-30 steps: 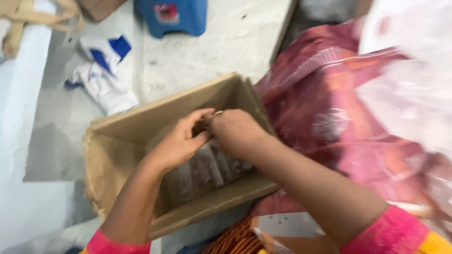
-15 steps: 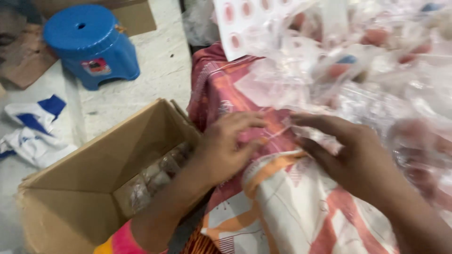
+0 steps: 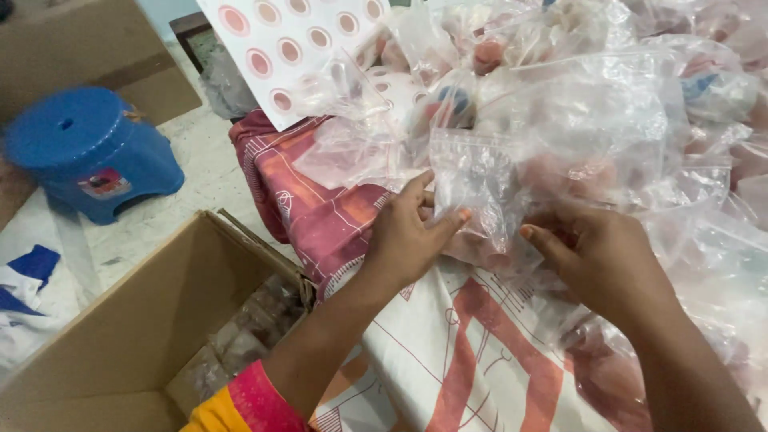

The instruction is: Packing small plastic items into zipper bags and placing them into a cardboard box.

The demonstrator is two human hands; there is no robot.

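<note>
My left hand [image 3: 408,232] pinches the lower left edge of a small clear plastic bag [image 3: 474,188] that stands upright on the patterned red and white cloth [image 3: 336,216]. My right hand [image 3: 596,256] touches the same bag from its right side, fingers curled under it. Behind them lies a big heap of clear plastic bags [image 3: 608,104] with pinkish contents. An open cardboard box [image 3: 120,336] stands at the lower left, with several filled bags lying along its near wall.
A blue plastic stool [image 3: 88,152] stands on the floor at the left. A white sheet with pink round stickers [image 3: 296,48] leans at the top. Blue and white cloth [image 3: 24,280] lies at the left edge.
My view swung from the box up to the heap of bags. Both hands left the box, crossed the cloth and took hold of a small clear bag.
</note>
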